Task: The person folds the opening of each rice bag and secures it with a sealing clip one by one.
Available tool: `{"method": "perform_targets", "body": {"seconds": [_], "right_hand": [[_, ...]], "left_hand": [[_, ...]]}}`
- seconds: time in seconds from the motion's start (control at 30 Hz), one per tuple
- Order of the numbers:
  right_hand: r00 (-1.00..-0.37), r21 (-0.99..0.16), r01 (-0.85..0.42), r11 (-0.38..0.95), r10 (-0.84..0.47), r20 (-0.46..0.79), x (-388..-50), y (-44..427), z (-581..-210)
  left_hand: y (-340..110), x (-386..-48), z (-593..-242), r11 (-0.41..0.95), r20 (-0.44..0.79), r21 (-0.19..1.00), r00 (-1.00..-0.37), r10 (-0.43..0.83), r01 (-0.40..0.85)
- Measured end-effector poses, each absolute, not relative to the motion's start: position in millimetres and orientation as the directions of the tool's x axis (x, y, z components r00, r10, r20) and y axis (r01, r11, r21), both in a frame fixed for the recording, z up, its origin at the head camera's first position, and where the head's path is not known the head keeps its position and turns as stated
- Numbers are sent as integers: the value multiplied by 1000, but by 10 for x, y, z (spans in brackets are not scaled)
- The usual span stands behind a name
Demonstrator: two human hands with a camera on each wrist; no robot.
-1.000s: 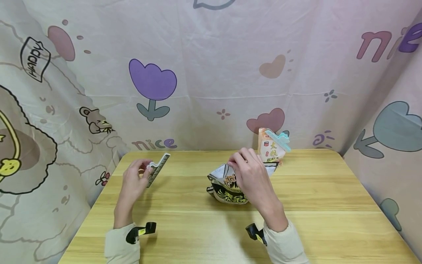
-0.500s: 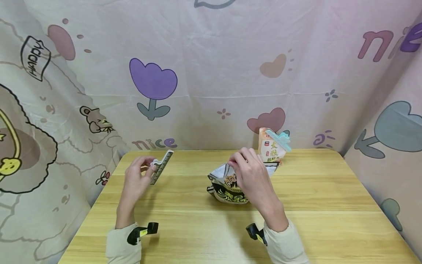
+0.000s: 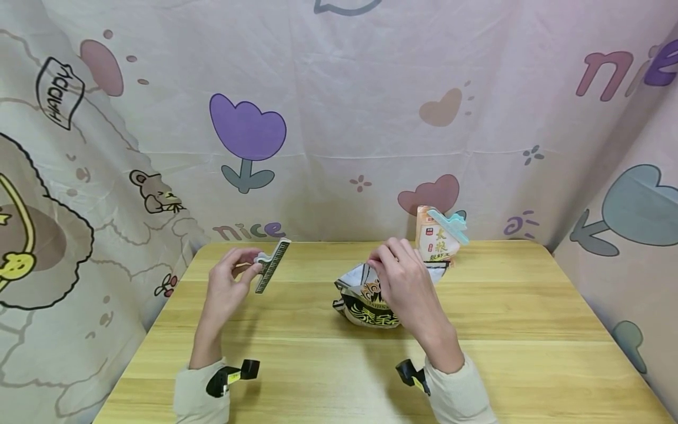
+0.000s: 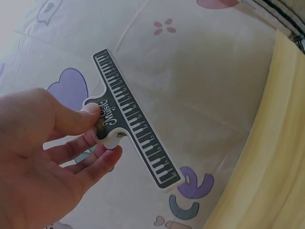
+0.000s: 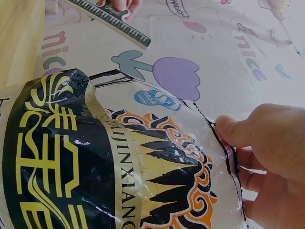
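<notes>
My left hand [image 3: 228, 285] pinches a black-and-white bag clip [image 4: 136, 119] printed with piano keys and the word "Music", held above the left of the table. In the left wrist view the thumb presses its dark grip tab, with fingers behind. My right hand [image 3: 405, 282] pinches the top edge of a shiny printed bag [image 5: 100, 157], white, black and gold with yellow characters. The bag [image 3: 368, 309] rests on the table in the head view, partly covered by that hand. A gap separates the clip from the bag.
Behind the right hand stands an orange-and-white packet [image 3: 435, 238] with a light blue clip [image 3: 450, 224] across its top corner. The wooden table [image 3: 529, 330] meets a printed cloth backdrop [image 3: 328, 118] at its rear edge.
My left hand has moved rightward with the clip, bringing it somewhat nearer the bag. The right hand and the bag stay in place.
</notes>
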State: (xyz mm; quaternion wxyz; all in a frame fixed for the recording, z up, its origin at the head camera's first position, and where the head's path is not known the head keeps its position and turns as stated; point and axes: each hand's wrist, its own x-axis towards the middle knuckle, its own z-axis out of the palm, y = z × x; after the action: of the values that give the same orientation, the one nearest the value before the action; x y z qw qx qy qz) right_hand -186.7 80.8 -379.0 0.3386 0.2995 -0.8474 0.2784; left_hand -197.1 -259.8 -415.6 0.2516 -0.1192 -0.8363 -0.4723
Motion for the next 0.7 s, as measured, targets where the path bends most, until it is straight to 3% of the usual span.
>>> {"method": "perform_targets", "body": {"seconds": [0.33,0.7], "right_hand": [[-599,-274,-690,669,-316,736,-1866,816,-3784],[-582,-265,-701,663,-315,750,-1877,816,-3796]], "left_hand": [[-2437,-1966,-4118,359,554,784,-831,-39,506],[-2288,-1997,-4134,290,572,794,-819,-54,535]]}}
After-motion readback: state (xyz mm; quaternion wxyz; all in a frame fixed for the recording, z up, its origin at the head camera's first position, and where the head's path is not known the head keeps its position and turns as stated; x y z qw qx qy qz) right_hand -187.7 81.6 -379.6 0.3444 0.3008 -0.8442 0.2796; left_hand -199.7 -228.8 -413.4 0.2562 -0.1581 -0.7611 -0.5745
